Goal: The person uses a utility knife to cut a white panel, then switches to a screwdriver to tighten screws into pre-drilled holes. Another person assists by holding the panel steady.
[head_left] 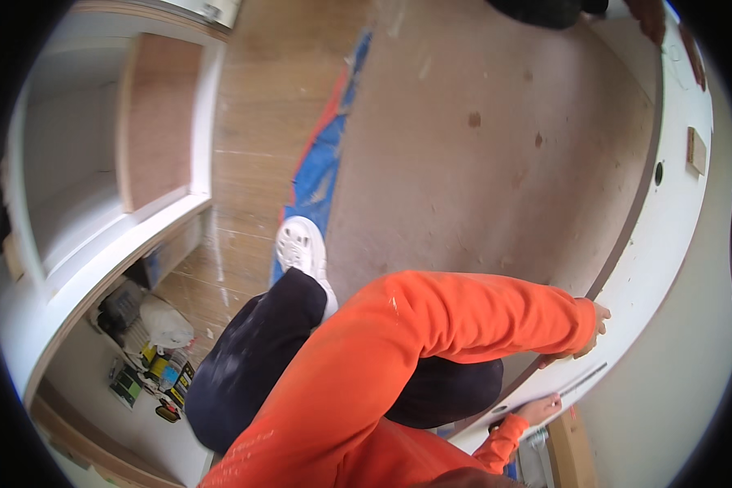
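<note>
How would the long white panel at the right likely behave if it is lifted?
The long white panel would probably stay stiff, since its edge runs smoothly with no visible kink. It may feel awkward and tend to swing, as it reaches well beyond the left hand and right hand. Its smooth-looking face might be slightly slippery.
</note>
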The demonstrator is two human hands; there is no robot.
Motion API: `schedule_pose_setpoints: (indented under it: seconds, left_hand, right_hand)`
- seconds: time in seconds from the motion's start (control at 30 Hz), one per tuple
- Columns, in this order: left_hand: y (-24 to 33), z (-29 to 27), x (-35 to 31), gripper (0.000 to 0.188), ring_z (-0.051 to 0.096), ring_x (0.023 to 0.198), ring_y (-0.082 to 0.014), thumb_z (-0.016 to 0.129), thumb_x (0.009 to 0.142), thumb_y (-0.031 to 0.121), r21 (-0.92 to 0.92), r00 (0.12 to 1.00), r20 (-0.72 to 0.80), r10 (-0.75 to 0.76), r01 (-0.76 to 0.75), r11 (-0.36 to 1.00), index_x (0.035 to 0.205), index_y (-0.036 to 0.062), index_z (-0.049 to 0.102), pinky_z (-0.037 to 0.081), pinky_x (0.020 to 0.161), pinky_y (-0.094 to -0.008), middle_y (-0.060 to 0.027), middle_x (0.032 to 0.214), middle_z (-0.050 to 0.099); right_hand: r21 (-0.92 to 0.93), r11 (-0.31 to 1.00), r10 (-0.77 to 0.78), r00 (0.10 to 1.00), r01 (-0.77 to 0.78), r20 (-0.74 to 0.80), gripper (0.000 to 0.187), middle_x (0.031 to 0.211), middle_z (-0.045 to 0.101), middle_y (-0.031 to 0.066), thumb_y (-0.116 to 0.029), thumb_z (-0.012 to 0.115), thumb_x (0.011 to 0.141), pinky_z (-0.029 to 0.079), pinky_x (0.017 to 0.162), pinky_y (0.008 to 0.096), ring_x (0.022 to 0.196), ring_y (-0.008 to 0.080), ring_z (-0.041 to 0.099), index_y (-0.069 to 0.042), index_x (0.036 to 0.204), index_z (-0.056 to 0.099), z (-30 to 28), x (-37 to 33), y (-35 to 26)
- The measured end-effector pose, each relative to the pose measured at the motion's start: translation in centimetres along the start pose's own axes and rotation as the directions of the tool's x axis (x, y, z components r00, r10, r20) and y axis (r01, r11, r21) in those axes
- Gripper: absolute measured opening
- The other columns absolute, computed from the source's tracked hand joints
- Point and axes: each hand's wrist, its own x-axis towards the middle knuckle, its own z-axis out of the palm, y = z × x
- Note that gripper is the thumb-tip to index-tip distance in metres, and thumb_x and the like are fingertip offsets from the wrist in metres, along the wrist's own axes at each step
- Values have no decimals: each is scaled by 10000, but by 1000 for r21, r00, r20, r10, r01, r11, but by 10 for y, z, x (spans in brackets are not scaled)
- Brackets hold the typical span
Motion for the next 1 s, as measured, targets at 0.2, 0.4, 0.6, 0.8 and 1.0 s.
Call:
schedule_pose_setpoints:
  seconds: [0.2,0.4,0.6,0.8,1.0]
  left_hand:
    - [22,-6,-43,1028,132,1460,-355,757,542,717,-54,913,-327,-245,241,969,1360,146,508,114,1168,-559,-179,1538,266]
    - [59,51,-76,1319,134,1431,-441,752,564,732,-275,468,-756,-457,407,871,1517,59,136,136,1147,-578,-259,1558,90]
    - [90,102,-44,1254,484,1253,-384,808,615,622,-835,248,-519,-818,60,547,1503,21,158,355,1080,-458,-264,1440,383]
    - [76,98,-38,646,644,1016,-245,780,786,328,-996,585,-77,-807,-89,30,1260,-20,512,511,917,-360,-163,1144,640]
    - [74,105,-32,493,648,983,-215,725,864,202,-933,710,-37,-703,-278,-231,1258,-19,527,534,890,-384,-128,1109,647]
  right_hand:
    - [424,880,119,965,-212,236,381,997,566,138,-240,385,1031,479,747,330,823,207,561,38,1291,417,15,17,37]
    - [705,706,-175,945,-76,277,389,774,418,6,-196,402,1031,374,509,195,583,54,392,-20,1373,349,-44,-42,-51]
    - [745,662,-363,905,83,222,384,741,411,-16,-223,437,1029,325,453,188,546,35,367,-20,1352,397,-84,-55,-89]
    - [883,430,-295,894,-191,337,214,650,365,-39,-205,422,1027,312,433,180,490,25,324,-20,1068,522,-97,-90,-87]
    - [936,292,-319,902,-198,290,199,685,528,45,-192,429,1031,382,482,204,510,80,468,-39,1157,417,-86,-134,-93]
